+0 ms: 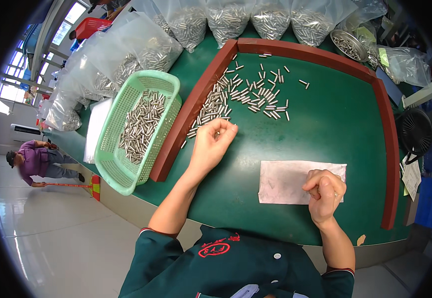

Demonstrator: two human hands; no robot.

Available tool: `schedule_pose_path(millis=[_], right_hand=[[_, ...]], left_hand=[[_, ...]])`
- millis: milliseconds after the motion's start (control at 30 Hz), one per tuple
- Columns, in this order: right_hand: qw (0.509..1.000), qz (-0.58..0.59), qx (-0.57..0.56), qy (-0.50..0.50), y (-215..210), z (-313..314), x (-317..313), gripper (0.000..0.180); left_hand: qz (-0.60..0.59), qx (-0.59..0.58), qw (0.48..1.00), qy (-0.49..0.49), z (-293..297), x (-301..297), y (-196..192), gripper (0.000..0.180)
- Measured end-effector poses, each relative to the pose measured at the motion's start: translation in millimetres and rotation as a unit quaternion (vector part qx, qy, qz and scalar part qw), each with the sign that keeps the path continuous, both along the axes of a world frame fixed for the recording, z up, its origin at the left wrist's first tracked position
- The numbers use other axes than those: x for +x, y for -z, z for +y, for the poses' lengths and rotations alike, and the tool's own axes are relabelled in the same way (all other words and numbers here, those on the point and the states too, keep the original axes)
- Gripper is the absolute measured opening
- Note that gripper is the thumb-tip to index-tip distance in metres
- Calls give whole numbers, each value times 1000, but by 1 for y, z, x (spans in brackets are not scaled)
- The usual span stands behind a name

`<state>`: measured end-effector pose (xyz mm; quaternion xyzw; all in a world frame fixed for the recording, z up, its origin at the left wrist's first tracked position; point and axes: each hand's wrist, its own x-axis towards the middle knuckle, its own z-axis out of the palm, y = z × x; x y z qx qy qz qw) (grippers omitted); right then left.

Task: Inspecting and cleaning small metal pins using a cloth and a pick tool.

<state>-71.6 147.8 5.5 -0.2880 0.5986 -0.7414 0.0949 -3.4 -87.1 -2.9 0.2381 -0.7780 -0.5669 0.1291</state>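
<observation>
My left hand (210, 145) is closed, thumb against curled fingers, at the near edge of a spread of small shiny metal pins (260, 94). Whatever lies in its grasp is hidden. Over the right part of a stained whitish cloth or sheet (283, 184), my right hand (326, 196) is curled with the fingers bent toward the thumb; its contents cannot be made out. The pins lie loose on the green tabletop (335, 114), densest along the left bar of a reddish-brown frame (193, 111).
Left of the frame, a light green perforated basket (107, 131) holds many pins. Clear bags of pins (228, 22) line the back and left. A metal bowl (351, 45) stands at back right, a black fan (415, 130) at right. A person (34, 158) sweeps the floor at left.
</observation>
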Motion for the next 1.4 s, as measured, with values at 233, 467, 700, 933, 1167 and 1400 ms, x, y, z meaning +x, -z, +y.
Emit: schedule_pose_path(millis=[233, 467, 700, 933, 1167, 1400], right_hand=[[1000, 0, -8, -1, -3, 0, 0, 36], [1000, 6, -15, 9, -3, 1, -1, 35], [1000, 6, -10, 7, -5, 0, -1, 35], [1000, 5, -6, 3, -4, 2, 2, 35], [994, -39, -101, -10, -1, 1, 0, 40], [957, -193, -216, -6, -1, -4, -4, 46]], left_hand=[[-4, -379, 925, 9, -5, -10, 12, 14], [87, 370, 919, 101, -2, 1, -1, 9], [68, 479, 861, 156, -1, 3, 9, 11], [64, 461, 870, 162, 1, 5, 13, 8], [27, 175, 966, 186, 30, 5, 2, 5], [65, -195, 945, 254, 85, 8, 2, 6]])
